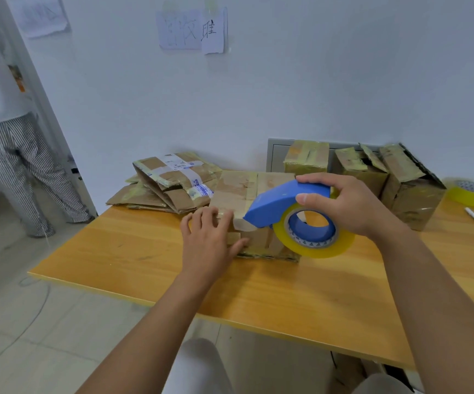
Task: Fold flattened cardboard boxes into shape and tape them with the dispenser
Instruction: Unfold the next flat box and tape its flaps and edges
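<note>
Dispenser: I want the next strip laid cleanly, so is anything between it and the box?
Nothing visible. The right hand grips the dispenser with its front edge already at the box; the left hand presses the box's near left corner, beside the dispenser.

One clear mark: the white paper note (212,35) taped to the wall carries a handwritten black character, 眭. The sheet (177,31) beside it shows faint strokes, too pale to read. The shipping label (179,163) on the flattened box (170,177) has blue print, too small to make out.
</note>
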Demonstrator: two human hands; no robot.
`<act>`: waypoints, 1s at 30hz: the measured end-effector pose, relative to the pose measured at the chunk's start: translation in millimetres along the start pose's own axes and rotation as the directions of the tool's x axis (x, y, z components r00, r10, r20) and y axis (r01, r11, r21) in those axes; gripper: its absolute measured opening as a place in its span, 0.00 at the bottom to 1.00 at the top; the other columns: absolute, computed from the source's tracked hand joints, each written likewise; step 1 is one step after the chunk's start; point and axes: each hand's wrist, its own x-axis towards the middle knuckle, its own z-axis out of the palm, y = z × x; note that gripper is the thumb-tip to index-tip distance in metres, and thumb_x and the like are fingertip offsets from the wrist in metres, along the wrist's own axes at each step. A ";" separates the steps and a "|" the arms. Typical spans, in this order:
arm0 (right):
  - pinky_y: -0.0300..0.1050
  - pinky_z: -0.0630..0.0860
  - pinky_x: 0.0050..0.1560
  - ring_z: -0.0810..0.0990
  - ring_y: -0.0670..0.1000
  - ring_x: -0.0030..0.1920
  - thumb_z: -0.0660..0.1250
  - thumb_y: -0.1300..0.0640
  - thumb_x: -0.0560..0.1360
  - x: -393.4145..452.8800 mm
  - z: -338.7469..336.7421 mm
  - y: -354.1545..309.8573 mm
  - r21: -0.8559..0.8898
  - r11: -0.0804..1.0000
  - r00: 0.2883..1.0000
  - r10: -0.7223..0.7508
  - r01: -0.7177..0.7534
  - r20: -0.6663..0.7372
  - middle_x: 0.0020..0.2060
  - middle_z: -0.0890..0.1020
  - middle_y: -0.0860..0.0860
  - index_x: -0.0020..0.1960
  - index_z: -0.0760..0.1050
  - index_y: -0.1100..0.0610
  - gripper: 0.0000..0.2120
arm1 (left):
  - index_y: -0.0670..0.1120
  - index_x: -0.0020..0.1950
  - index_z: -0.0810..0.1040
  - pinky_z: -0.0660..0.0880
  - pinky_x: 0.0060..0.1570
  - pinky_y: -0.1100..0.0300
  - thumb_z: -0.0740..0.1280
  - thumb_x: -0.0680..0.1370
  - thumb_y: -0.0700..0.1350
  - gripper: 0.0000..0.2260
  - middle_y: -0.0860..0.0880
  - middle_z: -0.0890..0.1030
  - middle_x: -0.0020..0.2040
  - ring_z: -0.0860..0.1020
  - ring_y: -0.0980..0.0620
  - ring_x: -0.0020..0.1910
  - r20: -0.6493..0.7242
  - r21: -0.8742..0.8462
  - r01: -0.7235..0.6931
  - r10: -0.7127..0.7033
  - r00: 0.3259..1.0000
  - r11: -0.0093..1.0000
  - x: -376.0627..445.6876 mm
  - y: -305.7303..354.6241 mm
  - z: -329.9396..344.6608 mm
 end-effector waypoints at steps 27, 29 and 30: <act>0.43 0.73 0.60 0.77 0.44 0.59 0.73 0.43 0.74 30.4 -8.6 -16.9 -0.113 0.987 0.988 -0.102 0.115 0.115 0.59 0.77 0.35 0.63 0.77 0.37 0.18 | 0.45 0.54 0.80 0.70 0.58 0.52 0.72 0.76 0.52 0.13 0.47 0.81 0.53 0.78 0.46 0.53 -0.223 -0.091 -0.178 0.154 0.963 0.980 27.8 -18.8 29.9; 0.44 0.73 0.61 0.77 0.46 0.60 0.72 0.43 0.74 34.6 -4.6 -17.0 -0.103 0.989 0.991 -0.100 0.108 0.086 0.61 0.77 0.38 0.62 0.77 0.38 0.17 | 0.42 0.59 0.79 0.70 0.60 0.50 0.71 0.76 0.48 0.15 0.44 0.80 0.57 0.77 0.44 0.57 -0.193 -0.090 -0.173 0.153 0.969 0.981 25.7 -14.1 31.8; 0.44 0.73 0.60 0.77 0.46 0.60 0.72 0.43 0.74 36.4 -4.6 -16.9 -0.090 0.991 0.993 -0.093 0.099 0.074 0.61 0.77 0.39 0.62 0.78 0.37 0.16 | 0.40 0.62 0.78 0.71 0.60 0.49 0.72 0.75 0.46 0.18 0.43 0.79 0.59 0.76 0.43 0.58 -0.170 -0.107 -0.174 0.155 0.973 0.979 24.1 -11.6 31.5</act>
